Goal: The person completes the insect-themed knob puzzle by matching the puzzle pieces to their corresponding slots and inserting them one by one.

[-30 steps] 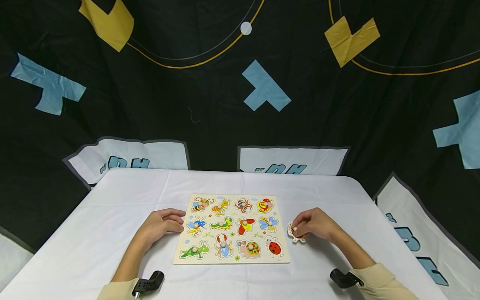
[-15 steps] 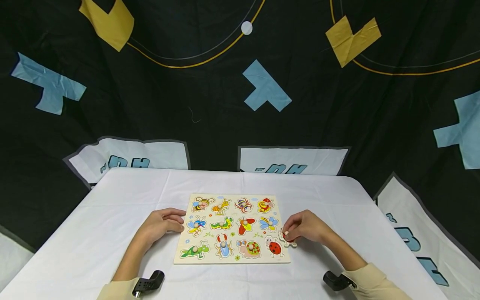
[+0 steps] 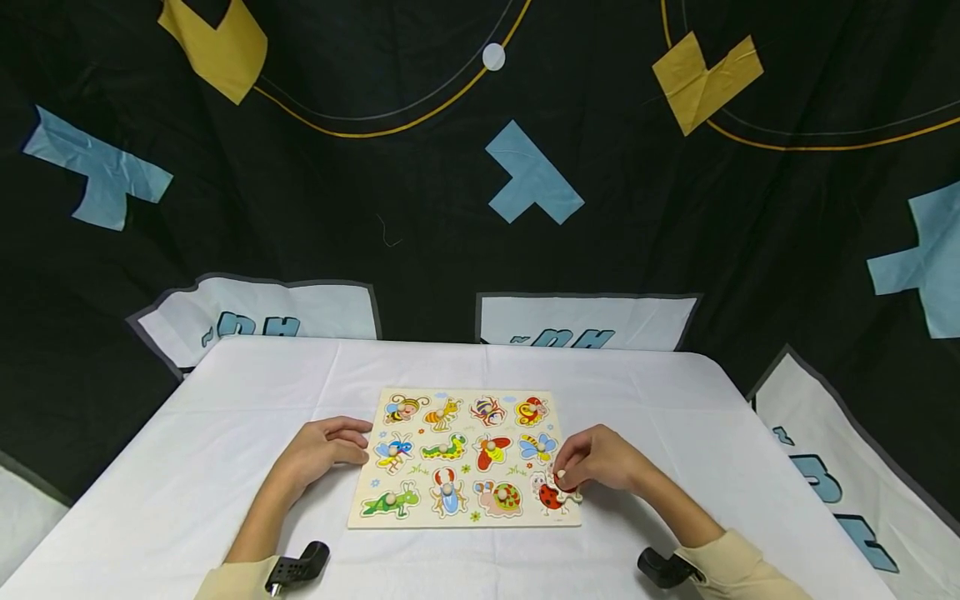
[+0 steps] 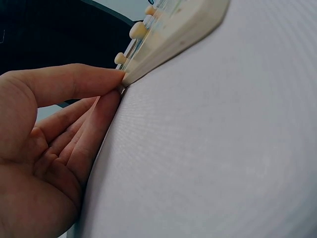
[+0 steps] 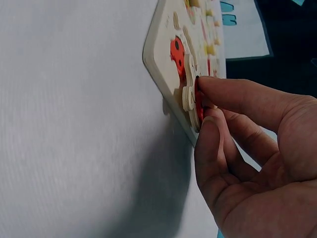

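A wooden peg puzzle board (image 3: 414, 522) with printed insects lies on the white cloth. My right hand (image 3: 600, 460) pinches a ladybug puzzle piece (image 5: 188, 99) between thumb and fingers. It holds the piece tilted, close over the board's near right corner, where a red ladybug picture (image 3: 549, 498) shows in its recess. Fingers partly cover the piece in the head view. At the board's left edge rests my left hand (image 3: 321, 448). In the left wrist view its thumb and fingertips meet right at that edge, fingers fairly straight.
Several knobbed insect pieces sit in the board, among them a snail (image 3: 504, 498), a stag beetle (image 3: 447, 497) and a grasshopper (image 3: 390, 502). White tablecloth (image 3: 247, 392) surrounds the board. Behind the table hangs a black backdrop (image 3: 420, 250) with blue and yellow shapes.
My right hand has moved left with the ladybug piece, from the cloth beside the board to over its near right corner. The left hand and board have stayed put.
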The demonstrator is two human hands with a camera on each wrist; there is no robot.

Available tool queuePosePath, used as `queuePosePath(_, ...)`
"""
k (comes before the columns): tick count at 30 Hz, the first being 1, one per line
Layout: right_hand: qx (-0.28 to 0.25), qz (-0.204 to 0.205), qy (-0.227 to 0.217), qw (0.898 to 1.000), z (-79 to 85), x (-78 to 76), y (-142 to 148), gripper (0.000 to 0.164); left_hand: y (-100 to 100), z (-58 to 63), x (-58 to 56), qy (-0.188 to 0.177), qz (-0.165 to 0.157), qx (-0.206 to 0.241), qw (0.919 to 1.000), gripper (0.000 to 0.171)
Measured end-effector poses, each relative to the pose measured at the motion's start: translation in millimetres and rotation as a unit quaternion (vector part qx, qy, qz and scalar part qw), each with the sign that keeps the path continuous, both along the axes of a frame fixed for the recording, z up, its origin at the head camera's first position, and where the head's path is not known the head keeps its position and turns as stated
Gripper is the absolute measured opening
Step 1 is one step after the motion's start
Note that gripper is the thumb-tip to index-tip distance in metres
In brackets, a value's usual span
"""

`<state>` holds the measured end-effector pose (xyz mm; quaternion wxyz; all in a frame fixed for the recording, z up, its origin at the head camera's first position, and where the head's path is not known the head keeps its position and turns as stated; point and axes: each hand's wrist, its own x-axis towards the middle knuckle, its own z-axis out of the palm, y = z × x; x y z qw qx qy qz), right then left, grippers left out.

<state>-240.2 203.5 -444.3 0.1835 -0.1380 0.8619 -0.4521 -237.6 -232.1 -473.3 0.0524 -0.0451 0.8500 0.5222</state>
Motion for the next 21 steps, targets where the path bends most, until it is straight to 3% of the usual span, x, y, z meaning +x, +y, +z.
queuePosePath(21, -0.007, 0.023, -0.014, 1.000, -2.2, 6.8, -14.2, 0.016, 0.2, 0.2, 0.4, -0.001, 0.000, 0.006, 1.0000, 0.054)
